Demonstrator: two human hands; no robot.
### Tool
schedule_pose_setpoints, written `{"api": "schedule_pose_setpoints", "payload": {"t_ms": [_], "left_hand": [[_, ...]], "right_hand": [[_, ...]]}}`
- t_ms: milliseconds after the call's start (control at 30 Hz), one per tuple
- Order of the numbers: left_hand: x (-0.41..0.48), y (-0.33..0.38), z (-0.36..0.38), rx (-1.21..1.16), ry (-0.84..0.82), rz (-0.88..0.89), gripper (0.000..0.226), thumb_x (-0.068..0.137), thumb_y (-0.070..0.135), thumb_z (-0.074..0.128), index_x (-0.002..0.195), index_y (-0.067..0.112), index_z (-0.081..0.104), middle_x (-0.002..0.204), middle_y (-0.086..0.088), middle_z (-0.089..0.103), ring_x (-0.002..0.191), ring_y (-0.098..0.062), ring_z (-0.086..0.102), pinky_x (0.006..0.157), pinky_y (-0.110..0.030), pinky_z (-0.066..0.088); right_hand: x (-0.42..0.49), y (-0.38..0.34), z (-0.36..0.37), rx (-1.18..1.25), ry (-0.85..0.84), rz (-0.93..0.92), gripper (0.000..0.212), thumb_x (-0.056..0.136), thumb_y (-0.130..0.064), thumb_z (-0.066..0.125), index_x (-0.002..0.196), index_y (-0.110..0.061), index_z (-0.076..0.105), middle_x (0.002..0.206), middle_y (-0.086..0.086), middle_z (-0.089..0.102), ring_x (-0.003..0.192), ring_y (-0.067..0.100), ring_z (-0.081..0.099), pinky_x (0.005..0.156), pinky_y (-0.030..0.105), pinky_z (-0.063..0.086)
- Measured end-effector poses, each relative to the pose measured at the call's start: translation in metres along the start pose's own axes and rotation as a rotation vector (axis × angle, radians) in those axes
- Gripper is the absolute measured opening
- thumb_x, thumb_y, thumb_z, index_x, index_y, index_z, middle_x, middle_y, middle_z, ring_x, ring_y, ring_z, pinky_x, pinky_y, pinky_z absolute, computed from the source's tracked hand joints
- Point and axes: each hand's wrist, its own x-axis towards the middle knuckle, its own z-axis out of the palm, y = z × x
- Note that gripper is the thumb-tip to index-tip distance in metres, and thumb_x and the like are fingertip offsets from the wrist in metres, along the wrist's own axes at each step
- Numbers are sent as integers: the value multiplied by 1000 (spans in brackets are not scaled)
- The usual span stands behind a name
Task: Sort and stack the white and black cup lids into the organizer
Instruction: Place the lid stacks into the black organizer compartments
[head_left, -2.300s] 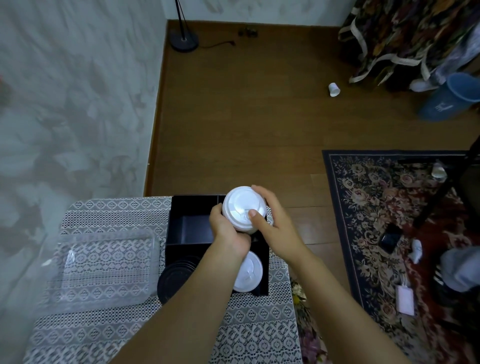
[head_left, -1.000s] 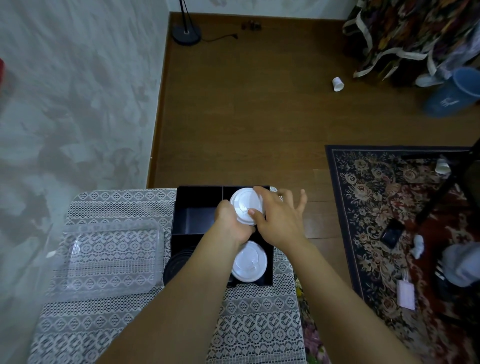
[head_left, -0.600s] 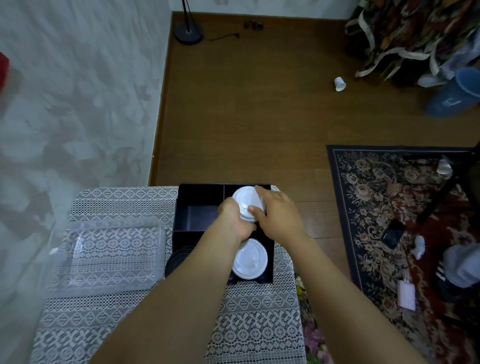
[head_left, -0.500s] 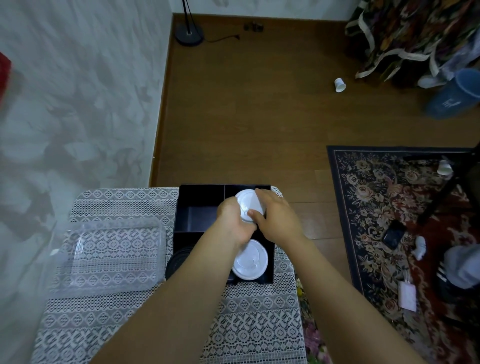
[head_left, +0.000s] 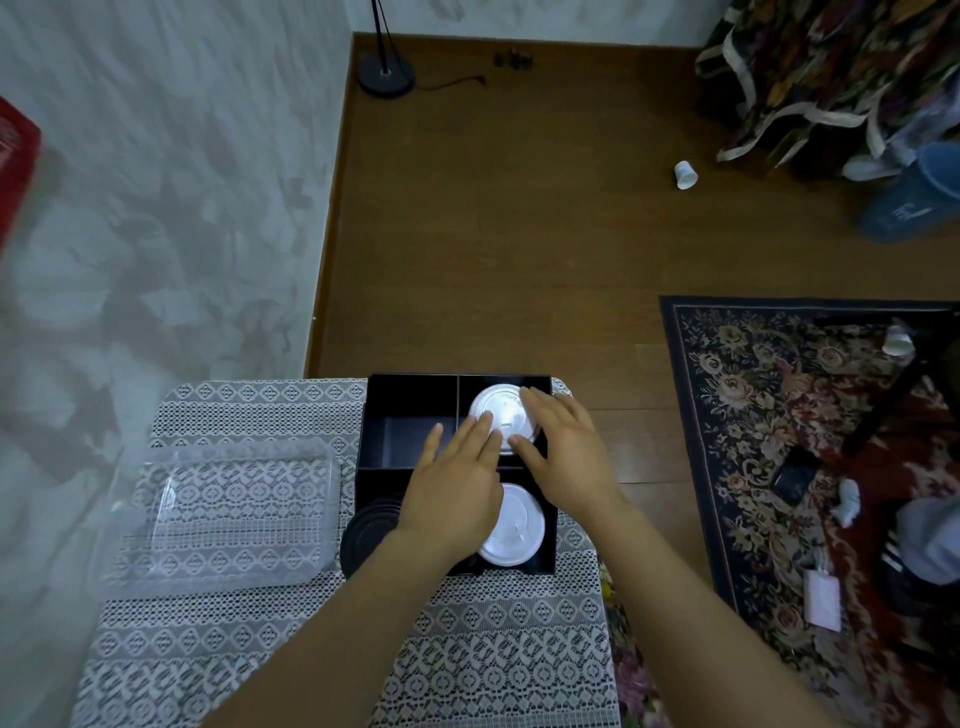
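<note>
— Our hands?
— Both flat, fingers straight: our left hand (head_left: 457, 486) and right hand (head_left: 569, 457) touch the white lids (head_left: 503, 413) in the organizer's (head_left: 410, 378) far right compartment.
— Others?
— A second white stack (head_left: 517, 527) nearer; black lids (head_left: 366, 527) beside it.

Pale marbled wall (head_left: 156, 208) meets brown wooden plank floor (head_left: 519, 249); black round lamp base (head_left: 387, 80) in its far corner, dark floral rug (head_left: 753, 415) at right edge.

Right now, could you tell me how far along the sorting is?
Done: white lids sit near right in the organizer, black lids near left. In hand: left hand and right hand touch a white stack in its far right compartment. Left: seemingly nothing; the clear tray shows no lids.
</note>
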Motion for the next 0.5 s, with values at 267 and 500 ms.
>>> {"api": "schedule_pose_setpoints", "payload": {"t_ms": [267,500], "left_hand": [[5,0,3,50,-59,2,58,101,25,28,152,9,6,161,-4,-6,148,-16,-7,117,-39,-8],[11,5,1,17,-82,9,64,98,27,35,152,6,8,161,-7,-3,148,-19,-6,117,-37,-6]], "right_hand": [[-1,-9,-11,-247,-11,73,57,95,-48,50,147,-29,35,153,-14,36,146,19,19,109,38,24],[6,-17,-13,-357,-73,120,57,96,-47,48,146,-24,32,154,-13,34,144,21,24,107,39,28]]}}
